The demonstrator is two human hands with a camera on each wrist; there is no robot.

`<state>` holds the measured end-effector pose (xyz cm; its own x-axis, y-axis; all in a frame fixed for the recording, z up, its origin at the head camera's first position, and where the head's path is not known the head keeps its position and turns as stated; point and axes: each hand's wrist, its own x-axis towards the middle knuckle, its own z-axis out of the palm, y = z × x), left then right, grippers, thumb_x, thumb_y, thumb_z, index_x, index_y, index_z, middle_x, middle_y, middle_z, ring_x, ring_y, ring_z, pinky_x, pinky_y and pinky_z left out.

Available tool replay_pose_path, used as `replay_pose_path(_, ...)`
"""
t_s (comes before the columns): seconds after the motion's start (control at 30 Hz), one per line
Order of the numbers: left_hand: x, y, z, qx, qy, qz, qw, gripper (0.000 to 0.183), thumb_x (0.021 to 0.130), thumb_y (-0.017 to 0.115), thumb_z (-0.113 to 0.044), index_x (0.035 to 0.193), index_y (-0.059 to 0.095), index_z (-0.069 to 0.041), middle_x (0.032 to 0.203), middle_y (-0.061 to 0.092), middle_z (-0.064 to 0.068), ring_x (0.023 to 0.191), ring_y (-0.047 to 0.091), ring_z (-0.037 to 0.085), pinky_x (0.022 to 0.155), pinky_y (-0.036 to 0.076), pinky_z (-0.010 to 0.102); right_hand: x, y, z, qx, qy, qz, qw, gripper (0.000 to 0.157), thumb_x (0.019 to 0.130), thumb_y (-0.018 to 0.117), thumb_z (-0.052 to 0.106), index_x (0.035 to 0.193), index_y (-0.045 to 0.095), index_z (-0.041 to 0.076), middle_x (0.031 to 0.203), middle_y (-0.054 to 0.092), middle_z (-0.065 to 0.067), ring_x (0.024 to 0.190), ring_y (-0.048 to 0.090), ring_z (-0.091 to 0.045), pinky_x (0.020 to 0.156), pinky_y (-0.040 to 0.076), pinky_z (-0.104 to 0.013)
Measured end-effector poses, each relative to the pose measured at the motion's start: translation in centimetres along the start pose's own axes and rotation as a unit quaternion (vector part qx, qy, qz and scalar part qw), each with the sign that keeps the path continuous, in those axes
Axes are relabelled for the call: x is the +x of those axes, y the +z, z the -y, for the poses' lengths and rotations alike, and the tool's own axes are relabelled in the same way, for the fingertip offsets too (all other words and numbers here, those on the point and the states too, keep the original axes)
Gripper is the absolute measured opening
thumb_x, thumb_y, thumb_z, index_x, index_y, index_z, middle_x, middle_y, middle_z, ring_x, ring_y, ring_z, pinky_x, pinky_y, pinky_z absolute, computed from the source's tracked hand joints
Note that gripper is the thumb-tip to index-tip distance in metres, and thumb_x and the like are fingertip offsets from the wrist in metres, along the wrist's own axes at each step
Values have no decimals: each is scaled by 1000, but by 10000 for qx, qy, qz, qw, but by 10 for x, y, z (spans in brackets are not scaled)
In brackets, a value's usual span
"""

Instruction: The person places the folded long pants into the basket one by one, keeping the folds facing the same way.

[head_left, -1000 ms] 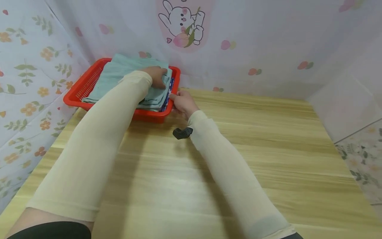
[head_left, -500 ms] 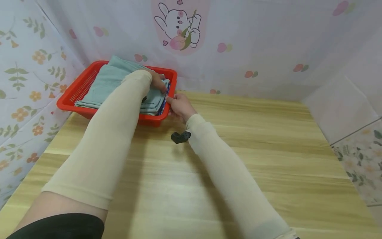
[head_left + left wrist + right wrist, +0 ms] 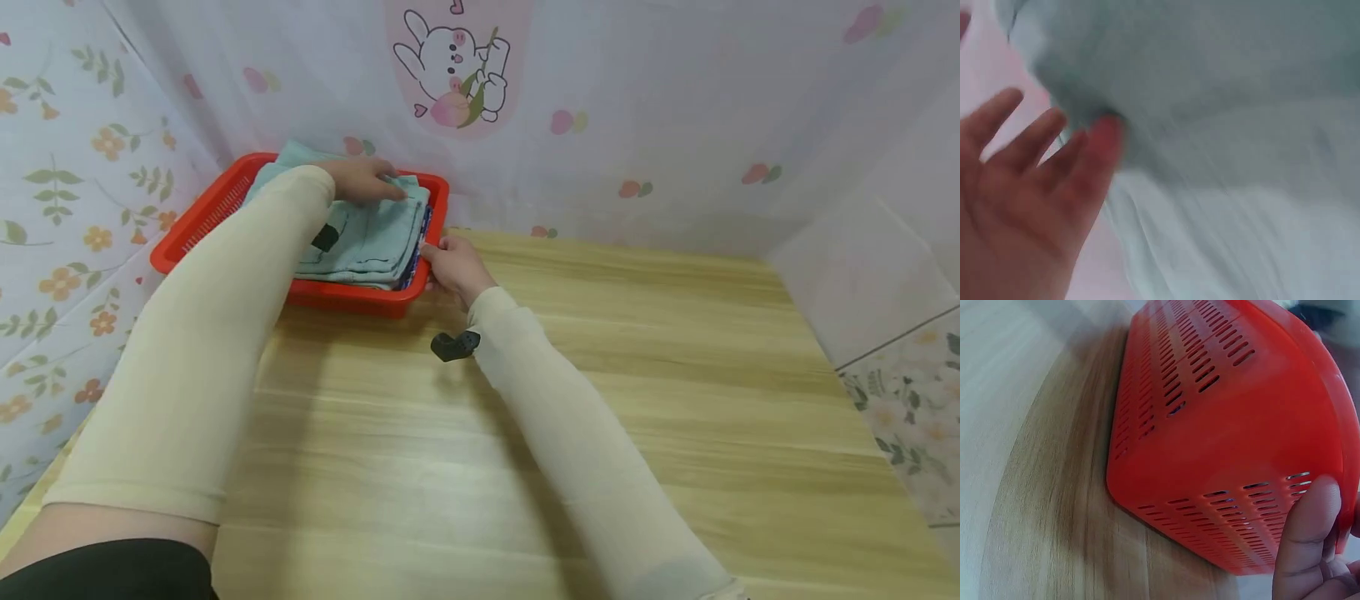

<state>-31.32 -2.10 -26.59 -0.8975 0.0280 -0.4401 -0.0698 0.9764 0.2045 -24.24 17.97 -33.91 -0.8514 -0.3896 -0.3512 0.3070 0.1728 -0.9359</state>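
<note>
A red plastic basket with slotted walls stands at the back left, holding folded pale blue-green cloth. Beneath the cloth's right edge shows a strip of blue patterned fabric. My left hand lies over the upper part of the cloth. In the left wrist view that hand has fairly straight, spread fingers, and one fingertip touches the cloth. At the basket's right side, my right hand pinches the rim. The right wrist view shows a digit against the basket's outer wall, just under the rim.
The basket rests on a wood-grain table that stretches to the right. Behind it hangs a pale curtain with a rabbit print; a floral sheet covers the left side. A black device sits at the right wrist.
My left hand has moved left and slightly back from the cloth's right edge, uncovering more of the cloth's front. The right hand stays on the rim. The head view has shifted slightly.
</note>
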Motion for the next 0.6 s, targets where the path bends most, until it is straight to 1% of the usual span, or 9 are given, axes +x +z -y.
replay_pose_path(0.07,-2,-3,19,148,200,-763,9968,71,85,52,-49,142,32,-11,139,36,19,116,38,35,96,34,56,1,-1,-1,-21,-34,-36,10000,21,94,52,27,104,51,8,83,60,-9,52,52,-17,67,53,-34)
replay_pose_path(0.13,-5,-2,38,502,195,-1364,9892,71,83,55,-48,137,38,-5,132,40,23,113,38,39,93,36,58,2,-2,-2,-16,-61,-78,9999,21,94,52,26,103,51,7,81,60,-9,51,51,-16,63,52,-32)
replay_pose_path(0.17,-6,-1,47,719,113,-1508,9859,75,82,56,-50,137,38,-4,132,39,25,112,36,41,92,36,59,2,-2,-2,-1,-65,-84,9999,20,95,51,26,103,51,7,81,60,-9,50,51,-17,64,52,-34)
replay_pose_path(0.2,-7,1,55,924,-7,-1551,9836,81,79,58,-54,139,36,-5,133,37,26,112,34,43,90,36,61,2,-2,-2,4,-62,-79,9999,21,94,52,26,103,51,7,80,60,-9,50,50,-17,66,52,-35)
replay_pose_path(0.27,-8,5,69,1223,-332,-1321,9831,97,73,57,-67,144,26,-9,138,28,29,117,27,48,89,33,66,2,-1,-2,22,-62,-26,10000,22,94,52,27,104,51,7,81,60,-9,50,51,-17,73,52,-41)
replay_pose_path(0.37,-7,10,80,1286,-674,-854,9857,113,65,54,-77,148,11,-14,143,16,29,121,18,53,88,30,70,0,0,-2,67,-23,76,9999,22,94,51,27,106,51,8,83,61,-10,51,51,-17,83,48,-47)
replay_pose_path(0.43,-5,13,82,1167,-697,-688,9883,116,63,55,-79,148,8,-15,143,15,30,122,16,55,88,30,70,0,0,-1,104,-26,84,9999,22,95,51,26,106,50,7,83,60,-10,52,51,-17,86,46,-49)
replay_pose_path(0.53,-1,15,80,1088,-673,-606,9899,118,61,55,-80,148,12,-13,141,19,32,121,18,54,88,32,68,0,-2,-2,115,-30,15,9999,20,95,50,25,105,50,8,82,60,-9,51,50,-17,86,46,-49)
replay_pose_path(0.6,0,16,79,1048,-702,-458,9910,119,61,55,-80,148,12,-12,140,18,33,120,18,55,89,33,67,0,-2,-2,96,-66,-4,9999,20,95,50,25,104,50,7,80,59,-9,51,50,-17,85,46,-49)
